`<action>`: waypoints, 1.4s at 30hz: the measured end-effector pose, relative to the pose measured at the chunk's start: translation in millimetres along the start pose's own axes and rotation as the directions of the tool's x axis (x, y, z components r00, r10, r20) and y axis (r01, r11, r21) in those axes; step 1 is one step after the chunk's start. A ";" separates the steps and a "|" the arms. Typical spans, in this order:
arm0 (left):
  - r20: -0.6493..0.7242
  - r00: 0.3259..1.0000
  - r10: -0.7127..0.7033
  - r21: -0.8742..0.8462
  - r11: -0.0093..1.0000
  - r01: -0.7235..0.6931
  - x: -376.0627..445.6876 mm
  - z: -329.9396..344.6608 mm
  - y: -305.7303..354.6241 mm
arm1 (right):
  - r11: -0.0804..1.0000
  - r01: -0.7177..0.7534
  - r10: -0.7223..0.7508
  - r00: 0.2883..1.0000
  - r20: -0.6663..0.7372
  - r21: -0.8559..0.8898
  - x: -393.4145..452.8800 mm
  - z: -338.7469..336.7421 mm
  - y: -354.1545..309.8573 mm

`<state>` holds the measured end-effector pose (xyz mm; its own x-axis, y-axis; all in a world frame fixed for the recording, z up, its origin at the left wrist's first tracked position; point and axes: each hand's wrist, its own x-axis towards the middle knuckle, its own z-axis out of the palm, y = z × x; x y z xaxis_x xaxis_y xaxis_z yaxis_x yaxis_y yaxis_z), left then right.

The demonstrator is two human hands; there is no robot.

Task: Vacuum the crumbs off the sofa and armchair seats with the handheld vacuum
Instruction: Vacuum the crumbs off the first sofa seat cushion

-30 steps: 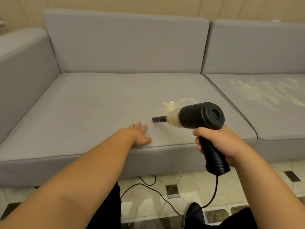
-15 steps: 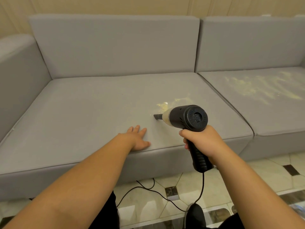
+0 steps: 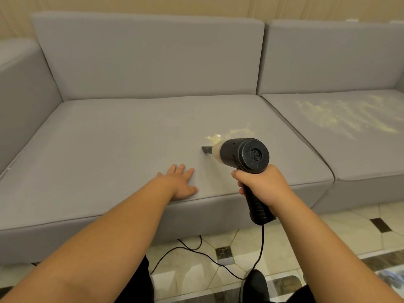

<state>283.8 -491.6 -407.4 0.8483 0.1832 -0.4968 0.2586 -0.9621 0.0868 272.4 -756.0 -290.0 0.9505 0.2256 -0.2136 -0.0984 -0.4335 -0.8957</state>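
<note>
My right hand (image 3: 263, 184) grips the handle of a black handheld vacuum (image 3: 242, 155). Its narrow nozzle points left and touches the left seat cushion (image 3: 109, 138) of the grey sofa. A small patch of pale crumbs (image 3: 215, 137) lies just behind the nozzle, with a thin trail running right. My left hand (image 3: 182, 179) rests flat on the same cushion near its front edge, fingers straight. The right seat cushion (image 3: 360, 162) carries a wide spread of crumbs (image 3: 341, 115). The vacuum's clear chamber holds pale debris.
The vacuum's black cord (image 3: 218, 263) hangs from the handle and loops over the tiled floor (image 3: 349, 235) under the sofa front. A dark shoe (image 3: 255, 285) stands on the floor below my right arm. The sofa's left armrest (image 3: 19, 95) bounds the seat.
The vacuum nozzle has moved slightly left and nearer along the cushion, and the crumb patch beside it looks smaller. My left hand stays flat on the cushion.
</note>
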 end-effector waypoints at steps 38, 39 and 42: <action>0.030 0.999 0.035 -0.001 0.999 -0.035 -3.1 -5.7 18.4 | 0.995 -0.055 0.059 0.997 0.050 -0.080 -24.0 -58.7 -0.3; 0.032 0.999 0.042 -0.002 0.999 -0.042 -3.2 -6.5 22.4 | 0.995 -0.054 0.059 0.996 0.061 -0.082 -25.4 -58.5 0.2; 0.031 0.996 0.080 -0.012 0.997 -0.079 -5.2 -7.7 37.6 | 0.995 -0.049 0.054 0.997 0.053 -0.090 -29.2 -57.5 3.0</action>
<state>292.6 -527.2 -394.9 0.8514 0.0997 -0.5150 0.1962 -0.9710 0.1365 261.3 -814.0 -264.1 0.9270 0.2479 -0.2816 -0.1178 -0.5204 -0.8458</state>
